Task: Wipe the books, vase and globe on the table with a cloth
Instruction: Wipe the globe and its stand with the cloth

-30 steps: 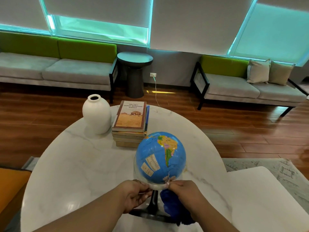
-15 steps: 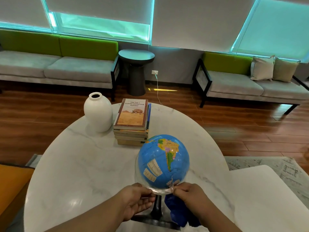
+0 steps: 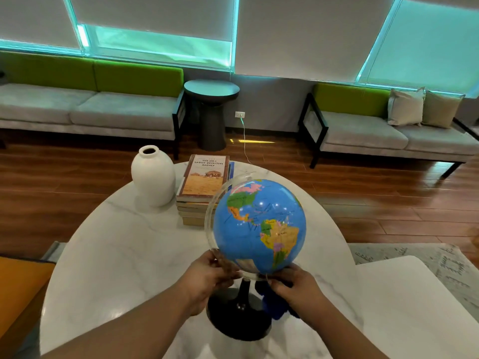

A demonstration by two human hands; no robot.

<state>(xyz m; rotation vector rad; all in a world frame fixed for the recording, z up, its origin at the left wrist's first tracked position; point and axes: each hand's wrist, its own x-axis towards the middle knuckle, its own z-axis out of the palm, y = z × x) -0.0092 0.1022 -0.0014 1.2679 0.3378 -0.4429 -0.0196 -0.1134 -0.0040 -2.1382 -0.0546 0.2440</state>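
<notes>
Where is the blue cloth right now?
In the head view, the dark blue cloth is bunched under the right hand, low and right of centre, beside the colourful globe's black round base on the white marble table.

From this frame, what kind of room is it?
Probably a lounge or waiting area, maybe in an office. Long sofas with green backs line the window wall, blinds are drawn, and a round marble table carries a vase, books and a globe.
</notes>
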